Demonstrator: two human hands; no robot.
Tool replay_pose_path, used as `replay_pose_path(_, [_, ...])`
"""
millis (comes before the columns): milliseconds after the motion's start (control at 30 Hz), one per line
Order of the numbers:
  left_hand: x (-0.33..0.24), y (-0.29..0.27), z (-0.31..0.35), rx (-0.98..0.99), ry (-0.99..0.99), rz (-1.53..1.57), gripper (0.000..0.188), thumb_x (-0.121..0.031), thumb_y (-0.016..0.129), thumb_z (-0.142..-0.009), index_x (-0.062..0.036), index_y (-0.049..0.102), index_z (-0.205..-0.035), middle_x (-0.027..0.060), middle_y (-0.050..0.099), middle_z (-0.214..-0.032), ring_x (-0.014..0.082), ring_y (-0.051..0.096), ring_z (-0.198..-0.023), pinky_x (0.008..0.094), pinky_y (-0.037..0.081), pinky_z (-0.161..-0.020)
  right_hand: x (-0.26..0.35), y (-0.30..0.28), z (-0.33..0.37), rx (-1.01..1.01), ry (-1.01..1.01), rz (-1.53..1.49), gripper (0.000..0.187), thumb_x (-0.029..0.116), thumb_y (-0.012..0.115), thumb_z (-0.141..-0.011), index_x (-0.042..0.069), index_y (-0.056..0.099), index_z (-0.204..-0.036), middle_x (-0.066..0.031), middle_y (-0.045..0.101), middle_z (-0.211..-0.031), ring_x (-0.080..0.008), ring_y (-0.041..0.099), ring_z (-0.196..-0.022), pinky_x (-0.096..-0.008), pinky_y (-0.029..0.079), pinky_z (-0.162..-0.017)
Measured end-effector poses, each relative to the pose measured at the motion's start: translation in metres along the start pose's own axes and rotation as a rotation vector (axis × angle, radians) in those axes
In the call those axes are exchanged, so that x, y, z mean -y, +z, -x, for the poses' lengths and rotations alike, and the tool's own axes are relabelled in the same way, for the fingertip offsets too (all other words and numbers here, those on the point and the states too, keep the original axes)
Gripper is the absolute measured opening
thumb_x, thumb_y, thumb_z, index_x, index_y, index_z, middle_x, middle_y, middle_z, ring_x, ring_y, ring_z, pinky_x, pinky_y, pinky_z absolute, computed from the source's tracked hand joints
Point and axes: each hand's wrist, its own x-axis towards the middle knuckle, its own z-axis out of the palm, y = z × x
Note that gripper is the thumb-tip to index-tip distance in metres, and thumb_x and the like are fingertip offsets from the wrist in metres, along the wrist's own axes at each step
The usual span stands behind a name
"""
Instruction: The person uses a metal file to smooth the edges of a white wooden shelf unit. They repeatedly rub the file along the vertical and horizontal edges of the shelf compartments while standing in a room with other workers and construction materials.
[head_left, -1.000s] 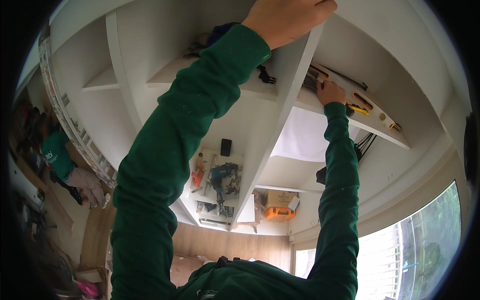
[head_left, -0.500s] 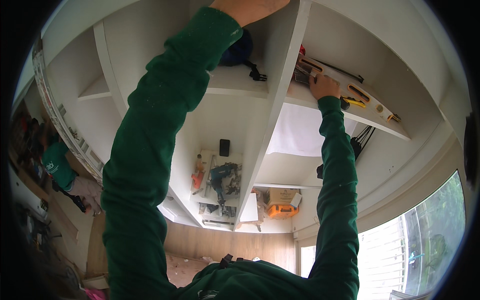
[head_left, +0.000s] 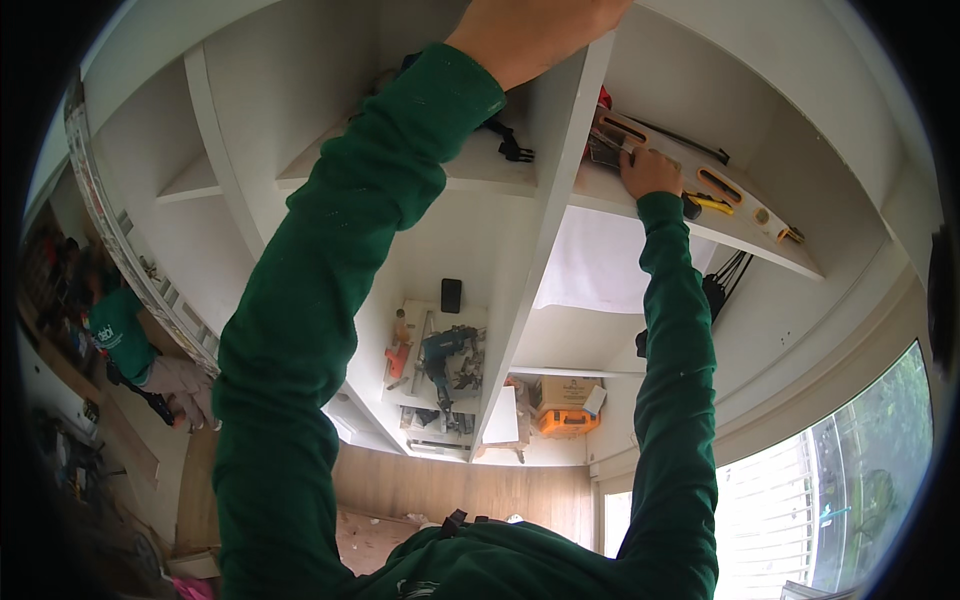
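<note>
White shelving (head_left: 520,300) fills nearly everything ahead of us, a tall built-in unit with a vertical divider (head_left: 545,230) running up its middle, a window low on the right and wooden flooring far below. We have both green-sleeved arms stretched up toward the top of it. Our left hand (head_left: 535,30) rests up at the top end of the divider, fingers curled over its edge as far as we can judge; whether it holds anything there we cannot tell. Our right hand (head_left: 648,172) lies on the upper right shelf (head_left: 770,250), its fingers closed about the near end of a small flat tool (head_left: 608,150). Beyond it, a long pale spirit level (head_left: 700,175) lies along that shelf, its long axis running away to the right from our right hand, which is much the nearer of the two. A yellow utility knife (head_left: 712,205) lies just beside the wrist, a black clamp (head_left: 510,150) left of the divider.
</note>
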Motion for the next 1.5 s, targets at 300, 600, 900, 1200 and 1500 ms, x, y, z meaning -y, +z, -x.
replay_pose_path(300, [-0.011, 0.015, -0.006, -0.048, -0.201, -0.102, 0.015, -0.006, 0.057, -0.082, -0.0012, 0.057, -0.096, 0.0099, 0.053, -0.095, 0.0259, 0.053, -0.088, 0.0370, 0.046, -0.071, 0.002, -0.001, 0.001, -0.019, -0.007, 0.023, 0.041, 0.046, 0.052, -0.094, 0.011, 0.071, -0.100, -0.0160, 0.072, -0.102, -0.0372, 0.070, -0.094, -0.0493, 0.056, -0.082])
replay_pose_path(600, [-0.001, -0.004, -0.009, 0.002, -0.071, 0.148, 0.009, -0.005, 0.061, -0.083, -0.0030, 0.059, -0.091, 0.0089, 0.054, -0.093, 0.0257, 0.053, -0.084, 0.0352, 0.048, -0.072, 0.001, 0.000, 0.000, -0.058, -0.017, 0.002, 0.041, 0.045, 0.055, -0.091, 0.008, 0.072, -0.098, -0.0165, 0.073, -0.094, -0.0373, 0.071, -0.090, -0.0503, 0.058, -0.077])
replay_pose_path(900, [-0.004, 0.018, 0.006, -0.021, -0.020, 0.105, 0.023, -0.016, 0.067, -0.079, -0.0118, 0.065, -0.102, 0.0013, 0.064, -0.100, 0.0214, 0.064, -0.092, 0.0346, 0.055, -0.070, -0.009, 0.014, -0.005, -0.057, -0.051, 0.000, 0.042, 0.048, 0.052, -0.093, 0.011, 0.071, -0.100, -0.0187, 0.073, -0.094, -0.0396, 0.071, -0.087, -0.0517, 0.057, -0.078])
replay_pose_path(1200, [-0.021, 0.049, 0.010, -0.060, -0.074, -0.199, 0.016, -0.024, 0.069, -0.077, -0.0146, 0.059, -0.069, -0.0055, 0.051, -0.072, 0.0138, 0.053, -0.076, 0.0290, 0.041, -0.053, -0.026, 0.027, -0.020, 0.027, -0.155, 0.038, 0.044, 0.042, 0.047, -0.097, 0.007, 0.065, -0.116, -0.0212, 0.069, -0.110, -0.0419, 0.065, -0.100, -0.0522, 0.052, -0.087])
replay_pose_path(1500, [-0.017, 0.071, 0.001, 0.054, -0.223, -0.163, 0.014, -0.023, 0.070, -0.076, -0.0137, 0.061, -0.070, -0.0046, 0.059, -0.077, 0.0164, 0.057, -0.079, 0.0303, 0.044, -0.053, -0.017, 0.012, -0.016, 0.117, -0.111, 0.042, 0.045, 0.045, 0.044, -0.098, 0.009, 0.064, -0.116, -0.0171, 0.067, -0.117, -0.0411, 0.063, -0.107, -0.0531, 0.051, -0.089])
